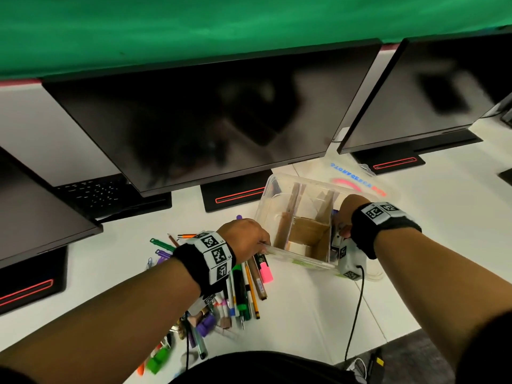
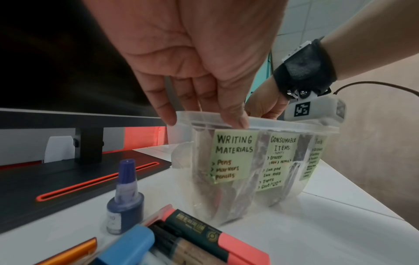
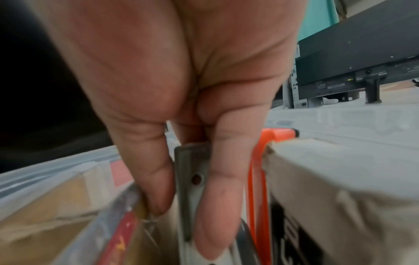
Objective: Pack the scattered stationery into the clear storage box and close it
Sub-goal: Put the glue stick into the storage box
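Left hand (image 2: 199, 75) gripped clear storage box (image 1: 279, 254) rim, steadying it; light, slippery plastic. Right hand (image 3: 181, 125) pinched flat grey tool (image 3: 191, 177) inside.

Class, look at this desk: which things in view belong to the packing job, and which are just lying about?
Belong to the job:
clear storage box, labelled, with cardboard dividers
pile of pens and markers
pink highlighter
blue ink bottle
grey metal tool, pinched by right hand
left hand, gripping the box rim

Just lying about:
monitors
keyboard
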